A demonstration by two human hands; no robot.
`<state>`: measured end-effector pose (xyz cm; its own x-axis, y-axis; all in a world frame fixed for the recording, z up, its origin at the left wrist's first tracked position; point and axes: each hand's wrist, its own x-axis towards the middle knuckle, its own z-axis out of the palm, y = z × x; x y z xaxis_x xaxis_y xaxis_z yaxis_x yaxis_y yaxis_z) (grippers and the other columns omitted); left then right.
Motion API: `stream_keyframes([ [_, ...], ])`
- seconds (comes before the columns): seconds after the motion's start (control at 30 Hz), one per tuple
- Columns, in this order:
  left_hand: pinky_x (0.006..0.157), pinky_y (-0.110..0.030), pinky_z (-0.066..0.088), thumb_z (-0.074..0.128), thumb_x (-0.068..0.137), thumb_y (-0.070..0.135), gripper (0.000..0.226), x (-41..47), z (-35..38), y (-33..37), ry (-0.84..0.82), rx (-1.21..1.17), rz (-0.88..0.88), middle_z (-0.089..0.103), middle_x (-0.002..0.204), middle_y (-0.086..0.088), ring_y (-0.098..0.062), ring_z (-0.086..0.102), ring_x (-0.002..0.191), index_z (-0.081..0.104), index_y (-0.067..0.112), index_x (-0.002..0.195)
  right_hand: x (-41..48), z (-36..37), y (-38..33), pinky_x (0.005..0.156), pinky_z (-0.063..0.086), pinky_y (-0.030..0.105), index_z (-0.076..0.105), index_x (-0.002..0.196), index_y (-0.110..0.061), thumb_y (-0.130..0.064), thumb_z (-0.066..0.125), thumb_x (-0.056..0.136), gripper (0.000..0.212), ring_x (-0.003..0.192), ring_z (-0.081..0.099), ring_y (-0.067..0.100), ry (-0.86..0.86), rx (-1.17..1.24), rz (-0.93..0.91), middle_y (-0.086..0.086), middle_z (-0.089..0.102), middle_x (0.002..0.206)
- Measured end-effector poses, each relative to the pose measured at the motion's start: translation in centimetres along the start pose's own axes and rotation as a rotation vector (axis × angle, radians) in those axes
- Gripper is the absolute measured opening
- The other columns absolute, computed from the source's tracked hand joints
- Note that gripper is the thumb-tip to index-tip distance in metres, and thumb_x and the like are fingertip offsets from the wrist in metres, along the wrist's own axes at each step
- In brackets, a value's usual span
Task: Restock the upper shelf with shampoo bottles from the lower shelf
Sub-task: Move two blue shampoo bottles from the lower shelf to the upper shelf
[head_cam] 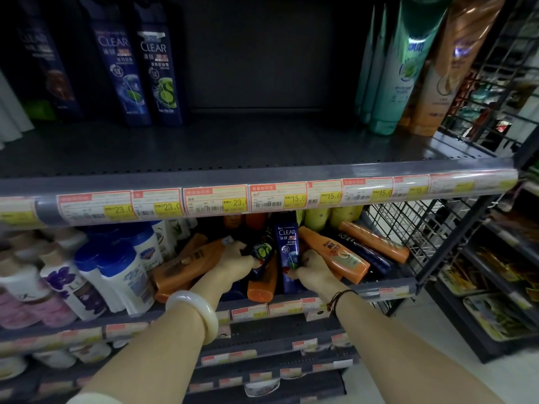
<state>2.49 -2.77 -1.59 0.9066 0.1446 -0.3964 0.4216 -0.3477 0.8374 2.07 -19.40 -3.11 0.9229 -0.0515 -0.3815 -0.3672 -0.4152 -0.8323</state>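
Grip status: your right hand [313,265] is closed around the lower part of an upright dark-blue CLEAR bottle [288,252] in the heap on the lower shelf [388,290]. Your left hand [237,259] is wrapped on a dark bottle with a lime label [262,252], just beside the blue one; fingers are partly hidden, so how firm that hold is cannot be told.

Step in hand, as judged: pick-up from the lower shelf. Both bottles sit among the loose orange bottles [332,255], not yet lifted clear.

Upper shelf [262,141]: wide bare gap in the middle, between the standing CLEAR row [137,71] on the left and the green and tan tubes [408,68] on the right.

Next move calls for drawing both bottles out under the price-tag rail [262,196] without snagging it, then raising them and standing them upright beside the matching CLEAR row.
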Motion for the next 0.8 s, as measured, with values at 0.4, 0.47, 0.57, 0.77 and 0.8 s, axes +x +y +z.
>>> stream_keyframes([
  [0.4, 0.09, -0.038, 0.047, 0.057, 0.083, -0.007, 0.032, -2.3, -0.6, -0.3, -0.075, -0.411, -0.075, 0.064, 0.1, -0.011, -0.029, 0.058, 0.101, 0.057, 0.009, 0.111, -2.6, -0.4, -1.8, 0.097, 0.048, 0.044, 0.057, 0.121, -0.005, 0.002, 0.065, 0.081, 0.041, 0.113, 0.059, 0.032, -0.084, 0.151, 0.021, 0.016, 0.064, 0.123],
  [0.47, 0.094, -0.041, 0.047, 0.054, 0.084, -0.01, 0.027, -3.3, -0.8, -0.1, -0.105, -0.451, -0.057, 0.064, 0.09, -0.008, -0.028, 0.06, 0.093, 0.058, 0.01, 0.102, -3.5, -0.5, -2.1, 0.093, 0.049, 0.045, 0.057, 0.113, -0.008, 0.007, 0.062, 0.081, 0.036, 0.113, 0.059, 0.034, -0.104, 0.197, 0.017, 0.017, 0.064, 0.119],
  [0.57, 0.091, -0.042, 0.049, 0.053, 0.083, -0.013, 0.034, -4.9, -1.2, -0.3, -0.166, -0.463, -0.024, 0.067, 0.104, -0.016, -0.029, 0.062, 0.093, 0.059, 0.004, 0.112, -5.1, -0.9, -2.5, 0.078, 0.053, 0.038, 0.056, 0.111, -0.009, 0.011, 0.06, 0.081, 0.036, 0.103, 0.061, 0.031, -0.148, 0.269, 0.012, 0.013, 0.064, 0.109],
  [0.77, 0.078, -0.037, 0.051, 0.052, 0.082, -0.016, 0.034, -7.8, -1.7, -1.0, -0.21, -0.478, -0.005, 0.066, 0.094, -0.016, -0.026, 0.063, 0.082, 0.056, 0.004, 0.109, -8.4, -1.4, -2.2, 0.09, 0.051, 0.045, 0.05, 0.12, -0.005, 0.011, 0.064, 0.078, 0.046, 0.114, 0.059, 0.034, -0.174, 0.267, 0.012, 0.014, 0.063, 0.119],
  [0.8, 0.079, -0.037, 0.051, 0.052, 0.081, -0.016, 0.033, -8.4, -1.8, -1.0, -0.225, -0.461, -0.002, 0.065, 0.092, -0.015, -0.027, 0.063, 0.083, 0.057, 0.004, 0.107, -8.9, -1.5, -2.1, 0.091, 0.051, 0.045, 0.05, 0.117, -0.007, 0.012, 0.064, 0.078, 0.045, 0.115, 0.059, 0.034, -0.181, 0.27, 0.007, 0.013, 0.063, 0.118],
])
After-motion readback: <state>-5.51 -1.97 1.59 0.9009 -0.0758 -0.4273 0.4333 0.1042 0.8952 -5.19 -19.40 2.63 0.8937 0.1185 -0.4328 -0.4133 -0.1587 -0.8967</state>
